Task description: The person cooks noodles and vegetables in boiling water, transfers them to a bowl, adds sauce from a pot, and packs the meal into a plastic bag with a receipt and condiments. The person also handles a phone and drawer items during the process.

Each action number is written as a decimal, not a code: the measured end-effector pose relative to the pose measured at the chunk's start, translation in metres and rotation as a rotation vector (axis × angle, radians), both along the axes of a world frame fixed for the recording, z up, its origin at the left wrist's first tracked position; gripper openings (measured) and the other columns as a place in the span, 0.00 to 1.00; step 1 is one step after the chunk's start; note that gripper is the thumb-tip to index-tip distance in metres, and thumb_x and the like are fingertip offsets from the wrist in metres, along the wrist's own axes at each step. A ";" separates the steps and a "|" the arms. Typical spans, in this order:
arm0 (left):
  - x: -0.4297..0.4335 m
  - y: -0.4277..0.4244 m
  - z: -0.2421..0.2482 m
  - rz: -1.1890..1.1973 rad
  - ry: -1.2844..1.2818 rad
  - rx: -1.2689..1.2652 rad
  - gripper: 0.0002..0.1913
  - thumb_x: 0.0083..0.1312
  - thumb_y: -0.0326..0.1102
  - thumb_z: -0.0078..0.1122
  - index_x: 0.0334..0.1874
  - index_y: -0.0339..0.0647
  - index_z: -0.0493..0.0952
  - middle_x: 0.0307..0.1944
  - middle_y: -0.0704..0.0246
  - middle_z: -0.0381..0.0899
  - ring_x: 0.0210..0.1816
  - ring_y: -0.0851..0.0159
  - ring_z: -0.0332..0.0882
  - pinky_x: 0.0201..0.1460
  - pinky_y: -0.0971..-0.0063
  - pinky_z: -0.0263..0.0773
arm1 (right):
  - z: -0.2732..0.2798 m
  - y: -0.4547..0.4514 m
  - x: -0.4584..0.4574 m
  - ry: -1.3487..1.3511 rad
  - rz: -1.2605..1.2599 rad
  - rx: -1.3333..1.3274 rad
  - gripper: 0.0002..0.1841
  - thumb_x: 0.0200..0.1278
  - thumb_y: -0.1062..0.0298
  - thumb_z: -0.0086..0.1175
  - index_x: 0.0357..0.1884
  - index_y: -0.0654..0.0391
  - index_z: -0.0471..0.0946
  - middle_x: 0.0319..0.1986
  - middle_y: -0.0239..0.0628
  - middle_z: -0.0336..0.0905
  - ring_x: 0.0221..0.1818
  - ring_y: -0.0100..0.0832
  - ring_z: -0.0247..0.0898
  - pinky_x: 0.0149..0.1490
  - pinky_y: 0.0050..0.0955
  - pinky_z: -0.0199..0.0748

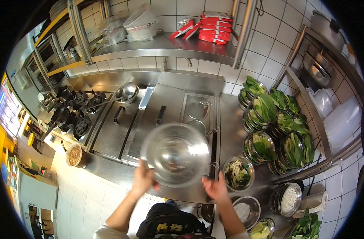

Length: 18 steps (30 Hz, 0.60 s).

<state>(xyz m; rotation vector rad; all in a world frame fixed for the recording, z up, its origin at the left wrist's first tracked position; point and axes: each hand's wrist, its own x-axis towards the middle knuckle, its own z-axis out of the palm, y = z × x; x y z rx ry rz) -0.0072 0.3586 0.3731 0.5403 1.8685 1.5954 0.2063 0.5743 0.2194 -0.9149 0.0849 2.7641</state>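
A large round stainless steel bowl, blurred by motion, is above the front of the steel counter. My left hand grips its lower left rim. By the lower right rim is my right hand, its thumb apart from the fingers. The fingertips are close to the bowl, but blur hides whether they touch it. Something small and reddish-dark shows in the bowl, too smeared to name. To the right of my right hand sits a steel bowl of noodles or sprouts with leafy greens.
Stacked bowls of leafy greens crowd the right counter. Nearer are an empty steel bowl and white noodles. A ladle rests in a bowl near black gas burners. A tub of brown food stands left. Red packets lie on the shelf.
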 end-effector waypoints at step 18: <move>-0.138 -0.110 -0.036 0.585 -0.180 0.270 0.22 0.58 0.24 0.38 0.58 0.36 0.55 0.26 0.64 0.68 0.08 0.71 0.62 0.06 0.78 0.64 | 0.084 -0.014 -0.080 -0.272 0.239 0.706 0.08 0.56 0.78 0.44 0.23 0.52 0.64 0.12 0.25 0.58 0.11 0.17 0.54 0.12 0.18 0.48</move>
